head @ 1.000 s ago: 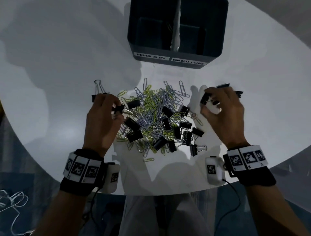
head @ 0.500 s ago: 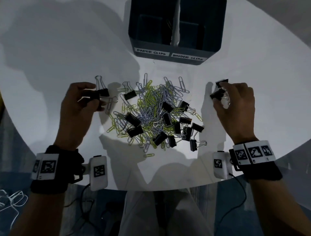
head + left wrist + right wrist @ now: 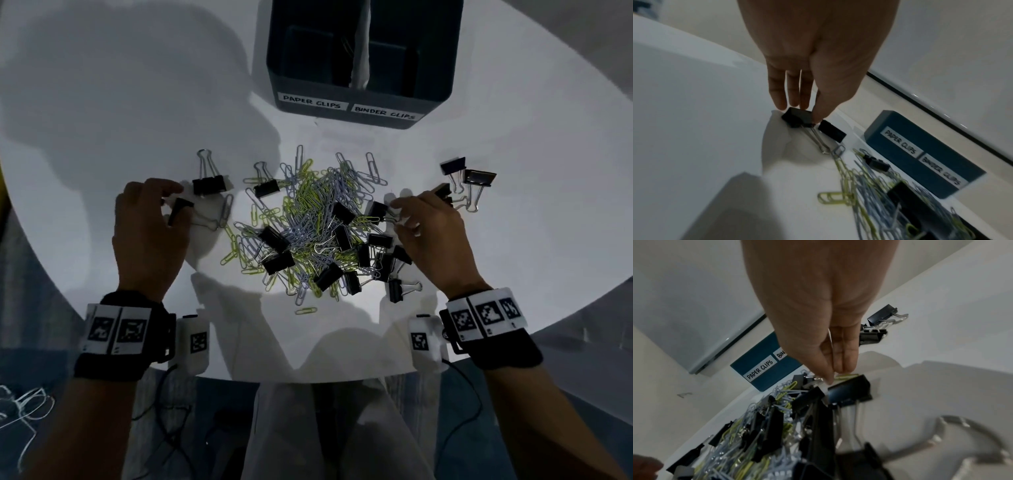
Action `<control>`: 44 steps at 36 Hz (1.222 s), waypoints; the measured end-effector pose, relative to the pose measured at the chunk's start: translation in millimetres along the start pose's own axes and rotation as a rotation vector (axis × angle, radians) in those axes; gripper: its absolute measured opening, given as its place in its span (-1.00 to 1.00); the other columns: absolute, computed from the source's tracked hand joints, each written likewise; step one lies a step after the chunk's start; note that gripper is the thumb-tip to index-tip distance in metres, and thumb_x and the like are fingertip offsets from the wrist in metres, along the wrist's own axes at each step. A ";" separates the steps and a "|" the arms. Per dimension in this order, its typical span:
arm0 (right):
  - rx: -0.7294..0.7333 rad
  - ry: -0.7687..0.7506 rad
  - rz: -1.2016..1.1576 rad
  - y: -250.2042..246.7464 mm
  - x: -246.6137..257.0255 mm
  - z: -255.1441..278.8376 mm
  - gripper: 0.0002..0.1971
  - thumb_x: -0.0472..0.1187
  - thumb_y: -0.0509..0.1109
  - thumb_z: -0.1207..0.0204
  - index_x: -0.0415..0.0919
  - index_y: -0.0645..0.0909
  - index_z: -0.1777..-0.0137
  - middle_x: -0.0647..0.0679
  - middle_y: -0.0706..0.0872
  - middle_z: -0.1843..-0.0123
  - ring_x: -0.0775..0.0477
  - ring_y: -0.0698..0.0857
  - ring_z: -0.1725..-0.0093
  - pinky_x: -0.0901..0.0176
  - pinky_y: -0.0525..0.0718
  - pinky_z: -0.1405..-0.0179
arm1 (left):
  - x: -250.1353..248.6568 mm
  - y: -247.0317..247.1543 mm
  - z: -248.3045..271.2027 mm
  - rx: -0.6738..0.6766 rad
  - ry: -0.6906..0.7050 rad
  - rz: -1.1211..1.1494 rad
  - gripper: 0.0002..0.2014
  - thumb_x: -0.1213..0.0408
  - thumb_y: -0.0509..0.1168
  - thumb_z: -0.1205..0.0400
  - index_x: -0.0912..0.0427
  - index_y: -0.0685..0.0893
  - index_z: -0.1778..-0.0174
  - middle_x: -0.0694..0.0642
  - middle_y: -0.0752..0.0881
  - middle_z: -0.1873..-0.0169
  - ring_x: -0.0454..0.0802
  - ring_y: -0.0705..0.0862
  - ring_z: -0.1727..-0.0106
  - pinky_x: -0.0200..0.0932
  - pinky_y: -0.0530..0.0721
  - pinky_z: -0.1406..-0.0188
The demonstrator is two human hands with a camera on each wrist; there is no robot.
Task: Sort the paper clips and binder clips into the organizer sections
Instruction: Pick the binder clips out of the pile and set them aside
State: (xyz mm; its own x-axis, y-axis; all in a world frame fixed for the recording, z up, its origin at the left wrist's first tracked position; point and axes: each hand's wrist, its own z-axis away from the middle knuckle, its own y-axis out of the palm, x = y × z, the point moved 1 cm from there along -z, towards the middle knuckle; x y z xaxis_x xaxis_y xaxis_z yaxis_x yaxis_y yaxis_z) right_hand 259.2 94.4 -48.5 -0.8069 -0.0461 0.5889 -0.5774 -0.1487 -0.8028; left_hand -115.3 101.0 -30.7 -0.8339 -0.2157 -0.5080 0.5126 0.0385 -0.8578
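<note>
Left hand [image 3: 150,236]: pinching black binder clip [image 3: 180,209] on counter [image 3: 102,137]; organizer [image 3: 359,58] at 1 o'clock. Right hand [image 3: 430,236]: fingertips pressed together at pile [image 3: 308,226] edge, grasp unclear.

Left hand [image 3: 147,226] and right hand [image 3: 430,233] lowered, fingers [image 3: 777,91] pointing down.

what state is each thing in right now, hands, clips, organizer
left hand: pinching a binder clip on the table
right hand: fingertips at the pile's right edge, grip unclear
pile: mixed, unsorted
organizer: upright, contents too dark to tell
</note>
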 end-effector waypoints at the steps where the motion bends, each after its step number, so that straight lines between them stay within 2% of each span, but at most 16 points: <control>1: -0.020 0.004 -0.001 0.4 -0.1 1.0 -0.77 -0.36 0.40 -0.51 -0.23 0.72 -0.14 -0.19 0.70 0.06 -0.26 0.71 0.16 -0.19 0.73 0.26 | -5.9 0.3 0.9 -0.004 -0.005 -0.030 -0.78 0.29 0.30 -0.63 0.11 0.60 -0.19 0.21 0.60 -0.15 0.18 0.56 -0.23 -0.12 0.46 0.02; 4: -0.067 0.034 0.016 2.4 -0.8 3.0 -0.83 -0.20 0.33 -0.56 -0.20 0.73 -0.02 -0.16 0.73 0.12 -0.24 0.71 0.19 -0.15 0.72 0.29 | -28.2 4.0 1.3 0.028 0.078 -0.059 -0.78 0.31 0.30 -0.63 0.15 0.62 -0.19 0.24 0.59 -0.13 0.21 0.50 -0.22 -0.07 0.43 0.08; 7: -0.088 0.080 0.052 5.0 -3.6 3.5 -0.90 -0.28 0.44 -0.51 -0.16 0.73 0.01 -0.13 0.75 0.12 -0.21 0.72 0.16 -0.13 0.71 0.28 | -51.2 12.2 -0.9 0.110 0.272 -0.049 -0.78 0.35 0.33 -0.63 0.18 0.64 -0.20 0.24 0.61 -0.09 0.21 0.54 -0.15 -0.09 0.45 0.05; 10: -0.112 0.110 0.042 6.6 -6.2 1.3 -0.91 -0.20 0.42 -0.54 -0.13 0.72 0.00 -0.09 0.75 0.12 -0.17 0.71 0.19 -0.12 0.71 0.30 | -73.0 23.6 -3.0 0.169 0.450 -0.070 -0.77 0.41 0.31 -0.63 0.25 0.66 -0.21 0.28 0.65 -0.08 0.22 0.58 -0.09 -0.05 0.51 0.02; 12: -0.137 0.100 0.035 6.3 -6.1 -1.6 -0.87 -0.15 0.37 -0.56 -0.15 0.71 0.00 -0.10 0.75 0.11 -0.18 0.70 0.20 -0.11 0.70 0.30 | -87.9 32.6 -3.5 0.217 0.531 -0.080 -0.74 0.43 0.32 -0.61 0.25 0.68 -0.22 0.28 0.68 -0.08 0.22 0.59 -0.07 0.05 0.59 0.01; 15: -0.143 0.086 0.032 7.4 -4.9 -6.9 -0.87 -0.22 0.36 -0.53 -0.17 0.71 -0.01 -0.12 0.71 0.13 -0.19 0.69 0.19 -0.13 0.70 0.28 | -106.6 47.1 1.4 0.319 0.615 -0.078 -0.66 0.37 0.33 -0.60 0.18 0.66 -0.31 0.22 0.67 -0.14 0.20 0.57 -0.15 0.12 0.60 -0.06; 18: -0.156 0.088 0.018 10.2 -2.7 -12.7 -0.89 -0.23 0.39 -0.54 -0.17 0.71 -0.01 -0.12 0.71 0.12 -0.18 0.70 0.18 -0.15 0.71 0.29 | -118.3 60.2 9.0 0.369 0.688 -0.092 -0.63 0.28 0.33 -0.62 0.15 0.63 -0.38 0.16 0.65 -0.19 0.19 0.55 -0.21 0.14 0.53 -0.15; 22: -0.162 0.062 0.010 10.5 7.4 -19.3 -0.90 -0.28 0.45 -0.53 -0.20 0.74 -0.01 -0.14 0.76 0.15 -0.14 0.71 0.24 0.00 0.69 0.26 | -125.2 74.1 13.9 0.399 0.696 -0.121 -0.62 0.24 0.33 -0.64 0.14 0.60 -0.40 0.14 0.63 -0.20 0.18 0.50 -0.23 0.13 0.51 -0.17; 27: -0.172 0.080 -0.082 6.4 20.5 -16.5 -0.79 -0.33 0.44 -0.45 -0.22 0.71 -0.09 -0.10 0.76 0.16 -0.05 0.70 0.27 -0.02 0.70 0.25 | -130.3 79.2 12.1 0.403 0.654 -0.178 -0.66 0.22 0.39 -0.59 0.18 0.65 -0.28 0.15 0.60 -0.17 0.16 0.48 -0.24 0.14 0.54 -0.17; 30: -0.081 0.046 -0.080 7.9 30.3 -7.8 -0.71 -0.35 0.46 -0.39 -0.18 0.71 -0.12 -0.09 0.72 0.06 -0.02 0.68 0.22 -0.02 0.71 0.25 | -132.5 80.0 11.0 0.398 0.631 -0.201 -0.66 0.18 0.42 -0.57 0.19 0.67 -0.24 0.16 0.58 -0.15 0.18 0.47 -0.24 0.16 0.54 -0.16; 32: -0.039 0.045 -0.073 12.8 32.9 -3.6 -0.63 -0.36 0.46 -0.38 -0.13 0.68 -0.20 -0.09 0.68 -0.06 -0.08 0.69 0.18 -0.07 0.74 0.27 | -134.8 80.8 10.4 0.398 0.620 -0.210 -0.67 0.17 0.44 -0.54 0.18 0.68 -0.20 0.16 0.57 -0.14 0.19 0.47 -0.24 0.17 0.54 -0.14; 35: -0.093 0.069 -0.081 17.7 35.5 -3.1 -0.62 -0.32 0.40 -0.45 -0.16 0.63 -0.28 -0.14 0.62 -0.16 -0.09 0.70 0.16 -0.11 0.74 0.23 | -137.9 81.1 9.7 0.393 0.619 -0.211 -0.69 0.18 0.46 -0.50 0.17 0.66 -0.12 0.16 0.57 -0.10 0.19 0.48 -0.22 0.18 0.55 -0.13; 39: -0.171 0.071 -0.048 18.4 38.2 -12.4 -0.64 -0.21 0.34 -0.53 -0.17 0.61 -0.33 -0.17 0.59 -0.17 -0.10 0.65 0.06 -0.06 0.71 0.23 | -139.7 81.7 11.6 0.352 0.650 -0.208 -0.75 0.21 0.44 -0.49 0.18 0.65 -0.03 0.14 0.64 -0.03 0.19 0.52 -0.16 0.18 0.55 -0.09; 42: -0.115 0.070 0.010 21.7 37.3 -22.2 -0.58 -0.23 0.42 -0.47 -0.12 0.60 -0.35 -0.14 0.61 -0.19 -0.19 0.67 -0.02 -0.06 0.71 0.26 | -137.8 84.8 14.3 0.312 0.681 -0.200 -0.90 0.32 0.39 -0.50 0.21 0.63 0.10 0.12 0.67 0.14 0.16 0.54 -0.02 0.13 0.56 0.00; 44: -0.092 0.062 0.043 22.8 37.7 -27.4 -0.54 -0.26 0.45 -0.40 -0.12 0.61 -0.34 -0.16 0.62 -0.18 -0.24 0.68 -0.06 -0.04 0.71 0.28 | -136.2 87.7 15.8 0.306 0.663 -0.161 -0.90 0.47 0.37 -0.49 0.22 0.62 0.16 0.13 0.67 0.21 0.15 0.55 0.03 0.11 0.58 0.06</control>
State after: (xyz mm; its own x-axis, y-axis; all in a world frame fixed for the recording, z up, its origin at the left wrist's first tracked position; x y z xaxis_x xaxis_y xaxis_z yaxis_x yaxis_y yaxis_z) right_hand 212.2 116.4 -47.2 -0.8358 0.0113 0.5488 -0.5485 -0.0570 -0.8342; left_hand 46.4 118.4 -35.5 -0.8023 0.4419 -0.4014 0.3268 -0.2376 -0.9147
